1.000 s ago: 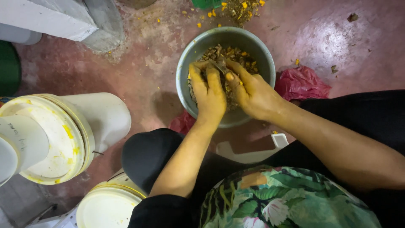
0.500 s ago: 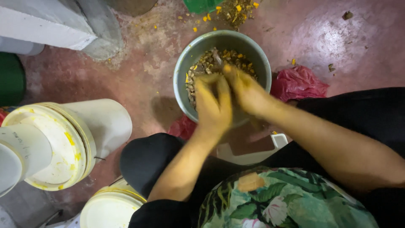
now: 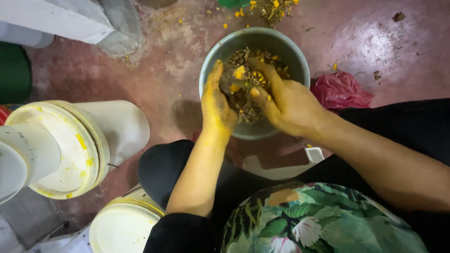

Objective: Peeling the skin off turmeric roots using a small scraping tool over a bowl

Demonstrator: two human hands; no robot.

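Both hands are working inside a grey-green metal bowl (image 3: 300, 61) sitting on the reddish floor (image 3: 154, 84), betw. the person's knees. The left hand (image 3: 216, 105) is standing on edge at the bowl's left inner wall, fingers straight & together, palm pressing against a clump of brown-yellow mash (image 3: 243, 86). The right hand (image 3: 281, 100) is coming in from the right, fingers curled & closing over the same clump, thumb underneath; so the mash is being squeezed betw. the two palms, near the bowl's centre, w/ more of it lying loose at the bowl's far side. Both hands are stained yellow.

Just right of the bowl, a crumpled red plastic bag (image 3: 341, 90) is lying on the floor, touching or nearly touching the rim; can't tell which. Yellow scraps (image 3: 262, 7) are lying scattered beyond the bowl. At left, well apart from the hands, a white bucket (image 3: 79, 140) is lying on its side w/ yellow smears on its lid, & a second white lidded bucket (image 3: 123, 227) is standing below it.
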